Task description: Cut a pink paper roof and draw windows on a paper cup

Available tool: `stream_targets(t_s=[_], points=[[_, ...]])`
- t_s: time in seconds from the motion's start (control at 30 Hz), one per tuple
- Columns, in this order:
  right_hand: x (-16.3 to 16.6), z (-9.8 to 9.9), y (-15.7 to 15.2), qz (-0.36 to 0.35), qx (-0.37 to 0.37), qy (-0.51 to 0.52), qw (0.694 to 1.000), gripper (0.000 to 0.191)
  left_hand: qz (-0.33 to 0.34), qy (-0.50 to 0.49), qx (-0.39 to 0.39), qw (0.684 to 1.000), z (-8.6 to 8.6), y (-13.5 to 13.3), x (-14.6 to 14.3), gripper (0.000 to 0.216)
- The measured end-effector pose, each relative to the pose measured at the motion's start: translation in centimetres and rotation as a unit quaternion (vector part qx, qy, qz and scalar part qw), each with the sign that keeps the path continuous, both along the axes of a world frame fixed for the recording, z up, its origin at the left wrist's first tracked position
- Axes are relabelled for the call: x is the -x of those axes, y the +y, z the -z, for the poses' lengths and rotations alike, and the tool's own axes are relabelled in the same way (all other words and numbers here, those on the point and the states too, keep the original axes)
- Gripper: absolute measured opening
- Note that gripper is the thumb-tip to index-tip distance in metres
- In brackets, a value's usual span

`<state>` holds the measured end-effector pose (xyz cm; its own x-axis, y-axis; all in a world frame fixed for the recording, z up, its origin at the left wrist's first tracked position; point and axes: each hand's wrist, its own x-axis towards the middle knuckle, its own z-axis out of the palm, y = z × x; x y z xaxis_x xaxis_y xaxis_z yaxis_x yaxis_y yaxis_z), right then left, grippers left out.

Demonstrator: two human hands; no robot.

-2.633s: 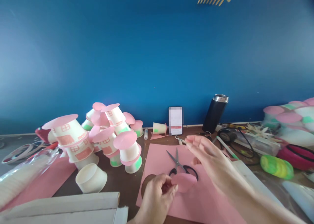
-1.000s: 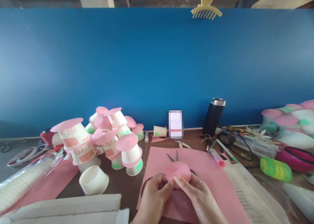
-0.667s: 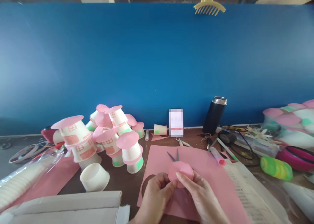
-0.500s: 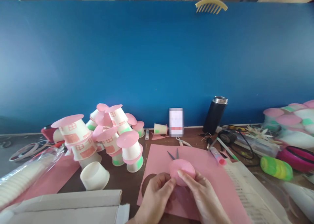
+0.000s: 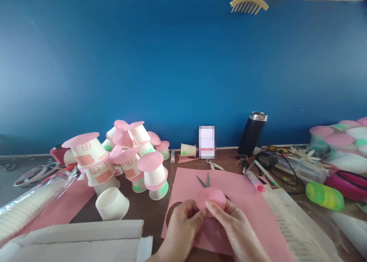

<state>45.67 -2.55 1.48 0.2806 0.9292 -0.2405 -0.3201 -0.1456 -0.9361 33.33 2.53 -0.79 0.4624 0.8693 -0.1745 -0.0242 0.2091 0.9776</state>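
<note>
- The left hand and right hand pinch a cut pink disc at its rim, each grip closed on it.
- It is held just above the sheet, near the worktop's front edge.
- Scissors lie just behind.
- Far left, capped cups are piled, and one plain cup has no disc.

soft even daylight, faint shadows, slightly hazy focus, wide-angle bending and blur at edges

place: craft workbench | wall: blue board behind | signs: piled paper-cup houses with pink roofs, pink paper sheet, scissors, glue stick, tape rolls
</note>
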Motion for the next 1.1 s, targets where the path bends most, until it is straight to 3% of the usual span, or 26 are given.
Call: stream_targets(t_s=[0.37, 0.6, 0.87, 1.1], points=[[-0.1, -0.8, -0.1, 0.039, 0.012, -0.045, 0.998, 0.028, 0.019, -0.006, -0.013, 1.0, -0.8, -0.3, 0.0, 0.033], [-0.7, -0.3, -0.1, 0.004, -0.009, -0.081, 0.997, 0.027, 0.021, -0.023, -0.005, 0.999, -1.0, -0.3, 0.0, 0.03], [0.1, -1.5, -0.4, 0.034, 0.002, -0.08, 0.996, 0.033, 0.006, -0.017, -0.01, 1.0, -1.2, -0.3, 0.0, 0.027], [-0.3, -0.8, -0.4, 0.014, 0.012, -0.083, 0.996, 0.041, 0.006, -0.015, -0.002, 1.0, -1.4, -0.5, -0.1, 0.024]])
